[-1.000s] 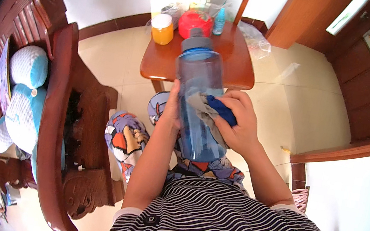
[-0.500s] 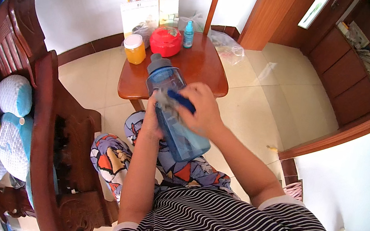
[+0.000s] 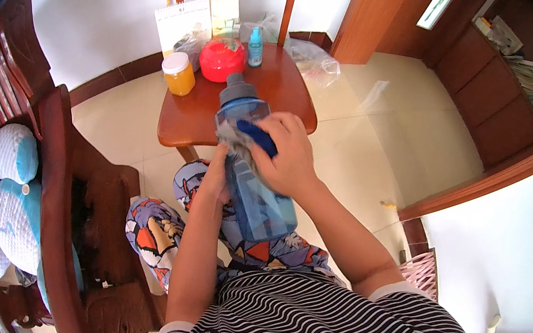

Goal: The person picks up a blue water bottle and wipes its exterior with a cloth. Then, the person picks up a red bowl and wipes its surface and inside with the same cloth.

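A large see-through blue water bottle [image 3: 259, 200] with a grey cap leans over my lap, its top toward the chair. My left hand [image 3: 216, 176] grips it from the left side, with most of the fingers hidden behind it. My right hand [image 3: 290, 153] is closed on a dark blue brush [image 3: 257, 137]. The brush's pale grey bristle side rests against the bottle's upper part, smeared by motion.
Ahead stands a wooden chair [image 3: 187, 114] bearing a white-lidded yellow jar [image 3: 179, 74], a red round container [image 3: 222, 60] and a blue spray bottle [image 3: 255, 48]. A carved wooden bench [image 3: 63, 161] with a white-and-blue plush toy [image 3: 17, 223] is at left. A pink basket [image 3: 421, 272] sits at right.
The bottle has turned slightly more upright in view. My right hand and the brush have shifted a little along its upper part. The whole view has tilted slightly.
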### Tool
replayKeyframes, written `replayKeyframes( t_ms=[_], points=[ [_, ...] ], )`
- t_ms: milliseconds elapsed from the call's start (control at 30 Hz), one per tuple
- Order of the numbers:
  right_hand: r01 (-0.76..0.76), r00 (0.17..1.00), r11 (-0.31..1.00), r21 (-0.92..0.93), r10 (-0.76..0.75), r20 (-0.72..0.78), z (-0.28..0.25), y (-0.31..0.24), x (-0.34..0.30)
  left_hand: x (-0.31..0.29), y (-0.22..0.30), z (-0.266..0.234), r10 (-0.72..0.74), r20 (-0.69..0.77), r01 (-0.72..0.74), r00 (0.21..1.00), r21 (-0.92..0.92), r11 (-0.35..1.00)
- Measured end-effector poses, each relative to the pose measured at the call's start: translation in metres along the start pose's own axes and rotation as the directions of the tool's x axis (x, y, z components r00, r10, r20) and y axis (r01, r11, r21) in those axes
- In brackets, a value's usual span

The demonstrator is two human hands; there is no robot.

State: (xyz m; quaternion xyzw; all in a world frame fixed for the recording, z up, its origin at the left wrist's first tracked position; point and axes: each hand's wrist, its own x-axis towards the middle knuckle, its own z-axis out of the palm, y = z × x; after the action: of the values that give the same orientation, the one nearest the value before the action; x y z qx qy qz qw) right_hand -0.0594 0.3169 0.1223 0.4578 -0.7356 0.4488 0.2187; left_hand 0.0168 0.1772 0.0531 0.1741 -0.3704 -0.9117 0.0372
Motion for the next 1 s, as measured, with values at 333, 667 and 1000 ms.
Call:
replayKeyframes(
  t_ms=[333, 667, 1000],
  points=[
    [-0.035, 0.995, 0.996, 0.085, 0.027, 0.093, 0.021, 0.016, 0.004, -0.009, 0.009, 0.014, 0.116, -0.178, -0.130, 0.977, -0.069, 0.989],
    [-0.110, 0.971, 0.991, 0.081, 0.090, 0.221, -0.046, -0.025, -0.086, -0.008, 0.001, 0.015, 0.162, -0.200, -0.145, 0.966, 0.097, 0.985],
    [-0.093, 0.995, 0.995, -0.038, 0.092, -0.029, 0.004, 0.008, 0.018, 0.005, -0.005, 0.007, 0.068, -0.016, -0.067, 0.998, 0.085, 0.994]
  ],
)
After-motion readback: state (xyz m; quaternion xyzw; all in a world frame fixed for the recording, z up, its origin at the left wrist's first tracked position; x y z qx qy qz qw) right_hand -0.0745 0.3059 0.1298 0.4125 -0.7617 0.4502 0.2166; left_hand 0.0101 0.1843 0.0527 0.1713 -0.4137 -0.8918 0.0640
